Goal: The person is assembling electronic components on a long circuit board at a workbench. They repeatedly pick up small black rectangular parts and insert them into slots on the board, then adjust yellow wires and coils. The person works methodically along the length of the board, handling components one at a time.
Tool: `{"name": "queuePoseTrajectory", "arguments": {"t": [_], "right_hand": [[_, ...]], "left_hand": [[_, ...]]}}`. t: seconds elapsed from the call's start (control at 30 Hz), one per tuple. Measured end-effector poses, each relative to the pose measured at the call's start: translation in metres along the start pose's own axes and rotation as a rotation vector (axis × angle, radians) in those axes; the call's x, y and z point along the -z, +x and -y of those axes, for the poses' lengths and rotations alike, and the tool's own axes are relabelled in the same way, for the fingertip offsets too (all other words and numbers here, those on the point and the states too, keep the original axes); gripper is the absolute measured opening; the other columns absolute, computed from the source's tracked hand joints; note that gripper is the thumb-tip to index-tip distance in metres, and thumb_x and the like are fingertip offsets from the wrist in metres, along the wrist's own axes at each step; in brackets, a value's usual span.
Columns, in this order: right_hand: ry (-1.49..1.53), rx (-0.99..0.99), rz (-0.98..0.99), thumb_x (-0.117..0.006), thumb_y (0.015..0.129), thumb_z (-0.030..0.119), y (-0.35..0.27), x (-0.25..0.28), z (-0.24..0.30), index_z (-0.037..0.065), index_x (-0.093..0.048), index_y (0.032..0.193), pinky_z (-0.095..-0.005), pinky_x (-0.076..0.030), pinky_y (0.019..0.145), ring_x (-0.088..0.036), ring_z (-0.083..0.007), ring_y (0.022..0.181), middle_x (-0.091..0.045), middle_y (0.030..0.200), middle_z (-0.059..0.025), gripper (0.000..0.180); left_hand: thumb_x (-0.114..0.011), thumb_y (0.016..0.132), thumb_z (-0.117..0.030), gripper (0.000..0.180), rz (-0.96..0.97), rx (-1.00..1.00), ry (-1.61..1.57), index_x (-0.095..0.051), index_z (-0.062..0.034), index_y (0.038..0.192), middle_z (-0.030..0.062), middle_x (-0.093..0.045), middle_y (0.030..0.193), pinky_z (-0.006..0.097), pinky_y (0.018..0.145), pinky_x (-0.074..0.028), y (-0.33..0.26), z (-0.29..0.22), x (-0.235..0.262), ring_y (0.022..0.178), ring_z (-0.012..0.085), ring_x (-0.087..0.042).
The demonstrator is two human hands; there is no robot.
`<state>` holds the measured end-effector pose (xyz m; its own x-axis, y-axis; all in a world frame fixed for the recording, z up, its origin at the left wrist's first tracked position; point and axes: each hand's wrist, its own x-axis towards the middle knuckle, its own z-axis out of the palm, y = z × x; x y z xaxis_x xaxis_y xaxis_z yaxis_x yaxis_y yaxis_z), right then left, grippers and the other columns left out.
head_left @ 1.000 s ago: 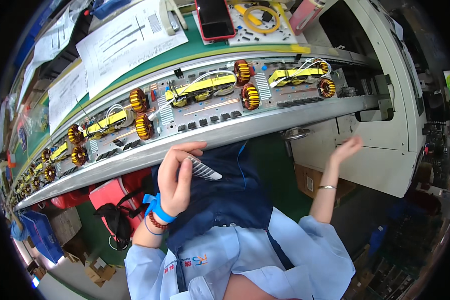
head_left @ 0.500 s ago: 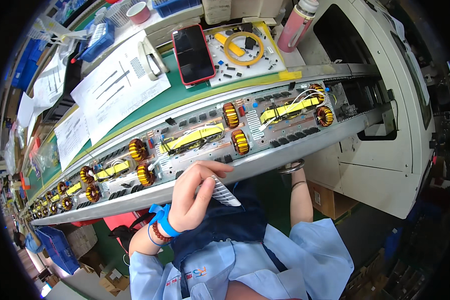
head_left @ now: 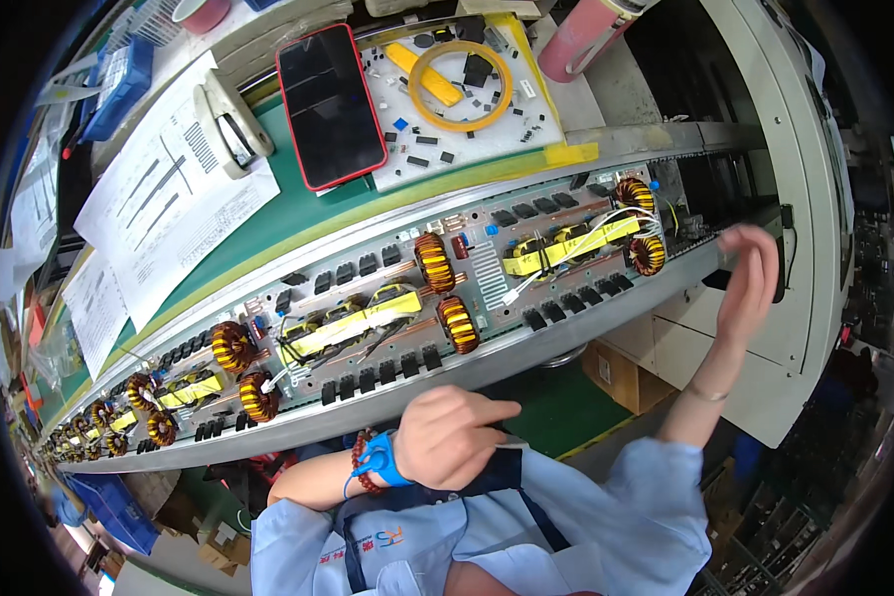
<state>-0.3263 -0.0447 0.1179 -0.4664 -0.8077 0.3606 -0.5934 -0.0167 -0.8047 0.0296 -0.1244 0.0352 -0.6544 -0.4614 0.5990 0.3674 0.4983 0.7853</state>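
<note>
My left hand [head_left: 450,437], with a blue wrist strap [head_left: 375,459], is curled in front of the rail's near edge. Only a thin pale edge of the label sheet [head_left: 512,440] shows beside its fingers; the rest is hidden. Raised at the right end of the rail, my right hand [head_left: 750,273] has its fingers loosely apart and nothing visible in them. Beyond my hands lies a row of circuit boards [head_left: 487,278] carrying copper-wound ring coils [head_left: 458,325], yellow-taped transformers [head_left: 363,323], black components and white wires [head_left: 591,238].
A metal rail [head_left: 566,328] carries the boards toward a pale machine [head_left: 815,199] at right. Behind it lie a red-edged phone [head_left: 331,107], a white foam board [head_left: 397,177] with small parts and a tape roll [head_left: 414,84], papers [head_left: 169,189], a stapler [head_left: 230,129] and a pink bottle [head_left: 576,40].
My right hand has risen from below the rail to its right end, without the metal ring seen near it earlier. My left hand has moved right and down, turning the label sheet nearly edge-on.
</note>
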Motion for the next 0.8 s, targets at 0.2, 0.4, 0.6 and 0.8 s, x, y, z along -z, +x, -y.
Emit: {"name": "queuePoseTrajectory", "arguments": {"t": [0.2,0.4,0.6,0.8], "right_hand": [[-0.297,-0.092,0.991,-0.039,0.094,0.015,0.100,-0.072,0.023,0.002,-0.058,0.092,-0.0326,-0.039,0.090,-0.059,-0.0217,0.090,-0.065,0.090,-0.0086,0.024],[-0.495,-0.088,1.099,-0.040,0.090,0.015,0.108,-0.087,0.011,0.002,-0.057,0.089,-0.0324,-0.043,0.081,-0.058,-0.0220,0.078,-0.060,0.077,-0.0114,0.021],[-0.263,-0.290,1.088,-0.041,0.087,0.010,0.113,-0.096,0.032,-0.003,-0.059,0.095,-0.0321,-0.046,0.086,-0.060,-0.0238,0.089,-0.064,0.091,-0.0115,0.024],[-0.254,-0.303,1.463,-0.038,0.090,0.011,0.115,-0.117,0.042,-0.003,-0.056,0.102,-0.0353,-0.044,0.093,-0.060,-0.0285,0.105,-0.064,0.107,-0.0156,0.026]], "left_hand": [[-0.051,0.075,-0.008,0.012,-0.121,0.006,0.017,-0.063,-0.0072,0.080,0.0118,-0.067,0.100,0.034,0.061,-0.049,-0.037,0.012,-0.021,0.071,0.0225,-0.061],[-0.052,0.078,-0.010,0.011,-0.164,-0.040,0.071,-0.063,-0.0070,0.080,0.0113,-0.067,0.097,0.031,0.058,-0.049,-0.055,0.025,-0.019,0.068,0.0207,-0.061],[-0.051,0.081,-0.010,0.012,-0.177,-0.058,0.070,-0.062,-0.0065,0.081,0.0113,-0.067,0.095,0.030,0.057,-0.049,-0.055,0.029,-0.020,0.067,0.0203,-0.062],[-0.054,0.077,-0.007,0.010,-0.181,-0.075,0.071,-0.063,-0.0042,0.081,0.0125,-0.067,0.091,0.029,0.054,-0.049,-0.051,0.031,-0.018,0.065,0.0204,-0.061]]}}
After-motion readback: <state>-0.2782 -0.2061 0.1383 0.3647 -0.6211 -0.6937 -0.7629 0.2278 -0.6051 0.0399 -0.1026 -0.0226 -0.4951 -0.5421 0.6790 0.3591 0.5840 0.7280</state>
